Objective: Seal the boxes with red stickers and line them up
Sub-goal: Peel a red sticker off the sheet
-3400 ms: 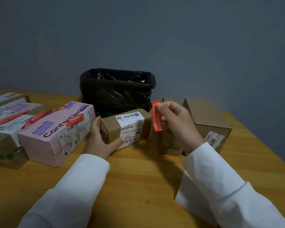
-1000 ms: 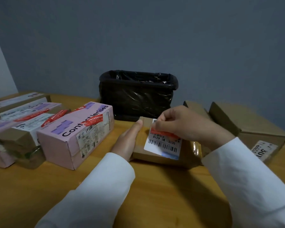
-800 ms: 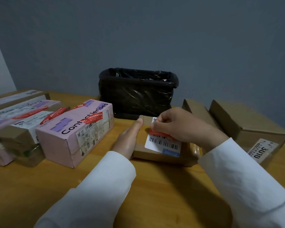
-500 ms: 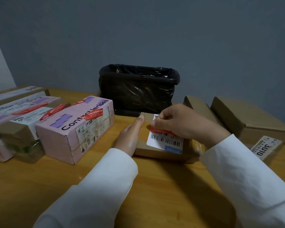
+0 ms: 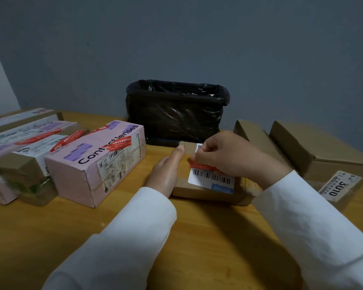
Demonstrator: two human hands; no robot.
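Wooden table (image 5: 50, 237), grey wall (image 5: 218, 38), black bin (image 5: 176, 114)

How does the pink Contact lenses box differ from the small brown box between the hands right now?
The pink box is larger and taller; the small brown box is low and flat. The pink box sits untouched, its sticker already on; the brown box is steadied by the left hand while the right hand presses a red sticker on. Both carry barcode labels.

Grey-blue wall (image 5: 218, 38), wooden table (image 5: 50, 237), seemingly dim light
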